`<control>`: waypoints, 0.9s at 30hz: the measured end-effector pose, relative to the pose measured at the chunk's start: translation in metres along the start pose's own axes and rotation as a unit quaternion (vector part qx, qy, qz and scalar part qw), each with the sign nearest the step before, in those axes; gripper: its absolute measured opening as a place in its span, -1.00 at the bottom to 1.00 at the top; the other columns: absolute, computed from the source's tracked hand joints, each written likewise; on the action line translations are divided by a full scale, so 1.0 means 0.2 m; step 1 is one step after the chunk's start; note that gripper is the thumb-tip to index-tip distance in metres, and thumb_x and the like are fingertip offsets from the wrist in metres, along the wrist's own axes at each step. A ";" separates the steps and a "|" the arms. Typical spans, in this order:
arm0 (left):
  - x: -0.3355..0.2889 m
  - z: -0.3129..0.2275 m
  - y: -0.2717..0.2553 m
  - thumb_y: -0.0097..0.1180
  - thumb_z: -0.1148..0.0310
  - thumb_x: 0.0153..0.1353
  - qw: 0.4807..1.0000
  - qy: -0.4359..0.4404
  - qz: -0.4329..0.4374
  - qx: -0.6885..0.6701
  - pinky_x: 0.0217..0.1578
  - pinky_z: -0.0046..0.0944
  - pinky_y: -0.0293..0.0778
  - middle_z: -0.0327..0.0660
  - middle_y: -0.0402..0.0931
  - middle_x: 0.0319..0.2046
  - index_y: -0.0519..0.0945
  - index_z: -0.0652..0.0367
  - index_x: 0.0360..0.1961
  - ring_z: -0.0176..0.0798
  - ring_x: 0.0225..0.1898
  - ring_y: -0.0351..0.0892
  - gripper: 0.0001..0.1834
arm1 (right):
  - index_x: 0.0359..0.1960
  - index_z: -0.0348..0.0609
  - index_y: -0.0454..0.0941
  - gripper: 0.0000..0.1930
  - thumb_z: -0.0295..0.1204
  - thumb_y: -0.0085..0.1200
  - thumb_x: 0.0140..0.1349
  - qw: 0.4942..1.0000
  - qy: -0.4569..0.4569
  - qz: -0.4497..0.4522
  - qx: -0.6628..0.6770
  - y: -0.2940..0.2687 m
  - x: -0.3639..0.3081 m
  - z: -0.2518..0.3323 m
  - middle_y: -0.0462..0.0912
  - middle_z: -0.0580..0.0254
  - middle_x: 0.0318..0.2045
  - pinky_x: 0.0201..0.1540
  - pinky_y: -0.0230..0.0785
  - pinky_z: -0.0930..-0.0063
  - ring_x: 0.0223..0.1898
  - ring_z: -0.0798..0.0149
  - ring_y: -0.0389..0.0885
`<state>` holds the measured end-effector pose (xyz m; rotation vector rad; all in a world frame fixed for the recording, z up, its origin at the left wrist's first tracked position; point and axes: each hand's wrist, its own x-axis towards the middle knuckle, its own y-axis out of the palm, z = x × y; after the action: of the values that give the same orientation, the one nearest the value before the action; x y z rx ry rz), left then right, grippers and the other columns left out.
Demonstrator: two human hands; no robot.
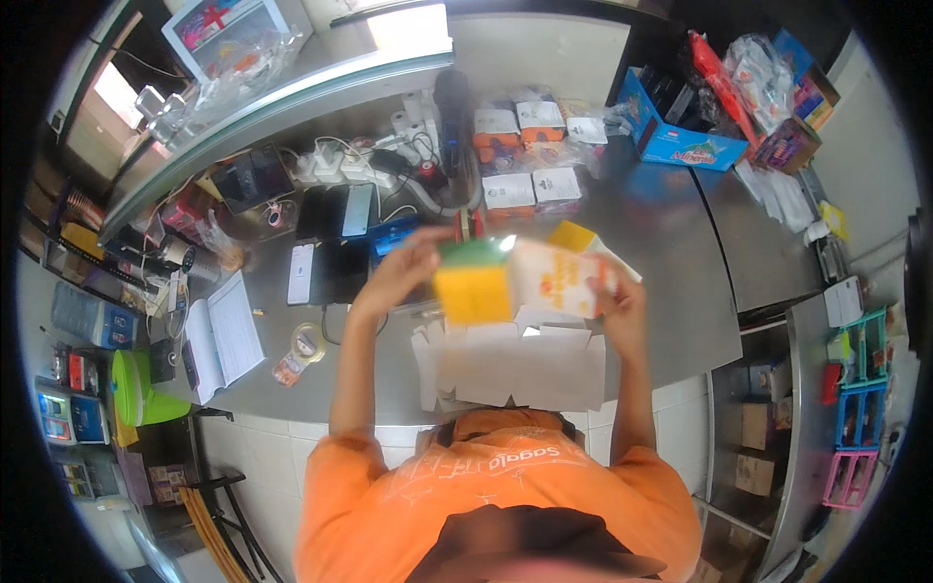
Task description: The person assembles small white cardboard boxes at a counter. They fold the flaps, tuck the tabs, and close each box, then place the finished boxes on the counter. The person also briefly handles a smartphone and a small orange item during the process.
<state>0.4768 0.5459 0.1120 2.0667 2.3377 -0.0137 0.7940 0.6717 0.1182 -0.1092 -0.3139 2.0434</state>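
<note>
I hold a small carton [515, 282] up over the grey counter [671, 253]; it is white and orange with a yellow end and a green top edge. My left hand [408, 264] grips its yellow end from the left. My right hand [622, 306] holds the white end on the right. Under the carton lies a stack of flat, unfolded white cardboard blanks [510, 367] near the counter's front edge. Behind the carton, partly hidden, a second yellow and white carton [575, 236] shows.
Several phones [330, 243], a power strip with cables [335, 165], an open notebook [224, 335] and a tape roll [307, 342] lie to the left. Small white and orange boxes [530, 155] and a blue box [680, 136] sit at the back. Coloured crates [860, 408] stand at right.
</note>
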 end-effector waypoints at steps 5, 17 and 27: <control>0.64 0.25 0.27 0.33 0.22 0.18 0.999 0.033 0.012 0.024 0.12 -0.23 0.42 -0.14 0.42 0.16 0.34 0.14 0.29 -0.23 0.13 0.44 -0.31 | 0.16 -0.37 0.46 -0.60 -0.62 0.08 0.27 0.977 0.013 -0.191 0.098 -0.16 0.12 -0.31 0.62 0.09 -0.03 0.01 0.44 0.47 -0.07 0.35 0.59; 1.20 1.05 0.78 0.13 -0.03 0.26 0.961 0.014 0.011 0.277 0.06 -0.03 0.45 0.14 0.52 0.01 0.30 0.02 0.36 0.10 0.06 0.54 -0.30 | 0.15 -0.41 0.44 -0.54 -0.74 0.03 0.16 0.949 0.104 -0.278 -0.107 -0.31 0.22 -1.07 0.60 0.02 -0.01 0.11 0.40 0.37 0.02 0.21 0.58; 1.10 0.94 0.93 0.13 -0.07 0.21 0.825 0.056 0.091 0.555 0.28 0.37 0.09 -0.11 0.07 0.41 0.26 -0.40 0.38 0.07 0.45 -0.06 -0.30 | 0.12 -0.31 0.49 -0.50 -0.53 0.21 0.08 0.939 0.232 -0.192 -0.166 -0.43 0.17 -1.36 0.59 -0.15 -0.02 0.13 0.36 0.20 0.04 -0.10 0.56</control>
<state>0.6359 0.7829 -0.0785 2.6879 2.4049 -1.6488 0.9084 0.7869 -0.1193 -0.6764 -0.3476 1.5060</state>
